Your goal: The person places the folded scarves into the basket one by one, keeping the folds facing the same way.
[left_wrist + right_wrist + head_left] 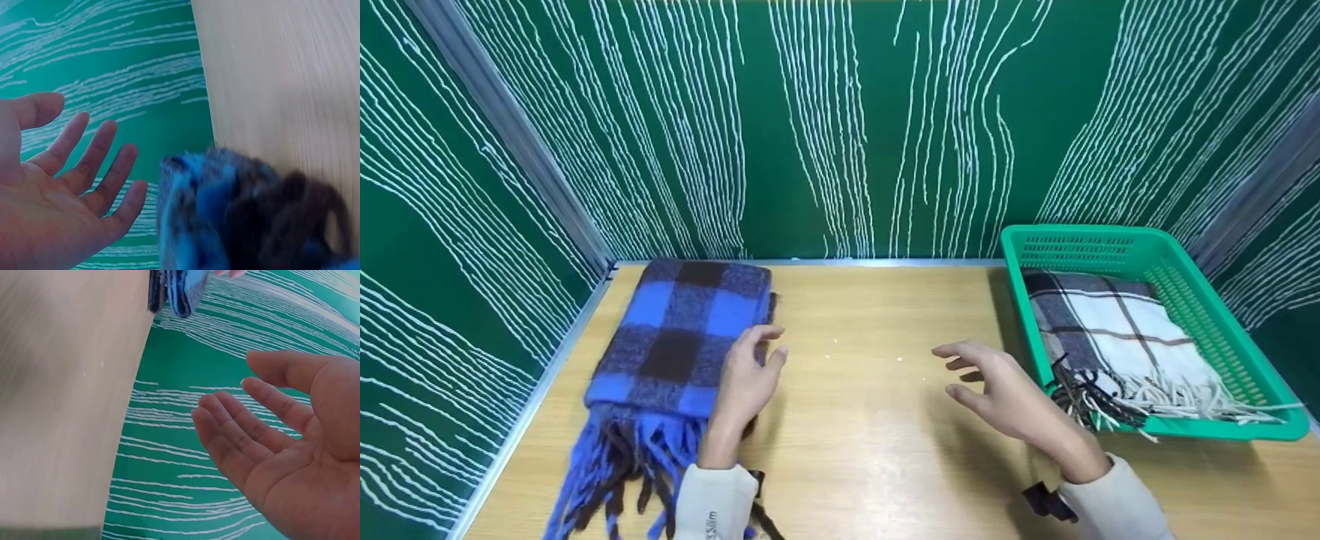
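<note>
On the left of the table a blue and dark brown checked scarf [675, 337] lies folded, its fringe spread toward the near edge. My left hand [748, 381] hovers at the scarf's right side, fingers relaxed and holding nothing; the left wrist view shows its palm apart from the scarf's fringed end [225, 214]. Over the table, left of the green basket [1024, 300], my right hand [997, 386] is raised with loosely bent fingers and nothing in it. Inside that basket lies a folded white, grey and black plaid scarf [1125, 322], part of its fringe hanging over the near rim.
Green panels [817, 135] with wavy white lines wall the back and both sides of the wooden table [855, 435]. Metal strips run along the panel edges. Small white specks [899, 359] dot the tabletop between the hands.
</note>
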A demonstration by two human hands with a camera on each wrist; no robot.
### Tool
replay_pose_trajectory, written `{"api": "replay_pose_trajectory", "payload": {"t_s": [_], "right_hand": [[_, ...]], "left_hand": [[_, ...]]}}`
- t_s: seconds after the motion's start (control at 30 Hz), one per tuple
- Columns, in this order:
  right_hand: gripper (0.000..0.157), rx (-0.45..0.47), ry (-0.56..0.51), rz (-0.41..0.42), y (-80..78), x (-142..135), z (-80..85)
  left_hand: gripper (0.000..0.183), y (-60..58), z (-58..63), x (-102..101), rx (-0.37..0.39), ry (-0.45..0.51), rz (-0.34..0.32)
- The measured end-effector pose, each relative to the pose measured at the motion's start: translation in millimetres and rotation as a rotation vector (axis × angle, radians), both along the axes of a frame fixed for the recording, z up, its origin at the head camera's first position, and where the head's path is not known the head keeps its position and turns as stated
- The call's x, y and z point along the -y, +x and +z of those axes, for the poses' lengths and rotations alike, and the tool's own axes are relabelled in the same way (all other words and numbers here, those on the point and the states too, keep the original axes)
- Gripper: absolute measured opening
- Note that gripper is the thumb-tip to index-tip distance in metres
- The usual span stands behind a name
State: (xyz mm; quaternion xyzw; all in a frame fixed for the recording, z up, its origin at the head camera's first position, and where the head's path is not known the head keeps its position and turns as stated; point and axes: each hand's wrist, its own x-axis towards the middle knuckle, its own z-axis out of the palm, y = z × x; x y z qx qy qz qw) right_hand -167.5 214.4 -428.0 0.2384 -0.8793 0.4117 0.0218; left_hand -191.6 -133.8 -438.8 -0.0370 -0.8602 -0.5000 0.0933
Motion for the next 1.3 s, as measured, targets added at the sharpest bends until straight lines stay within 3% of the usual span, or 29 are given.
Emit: {"api": "replay_pose_trajectory", "payload": {"t_s": [0.47, 1.03, 1.3], "right_hand": [[0.043, 0.087, -0.138, 0.014, -1.3, 27, -17.9], [0.040, 0.198, -0.220, -0.008, -5.1, 63, -33.5], [0.038, 0.233, -0.257, -0.017, -6.4, 75, -40.3]], "left_hand": [[0.030, 4.1, 1.0, 32, 0.023, -0.031, 0.078], [0.032, 15.0, 7.4, 74, 0.032, -0.032, 0.151], [0.029, 15.3, 8.4, 96, -0.040, -0.051, 0.239]]}}
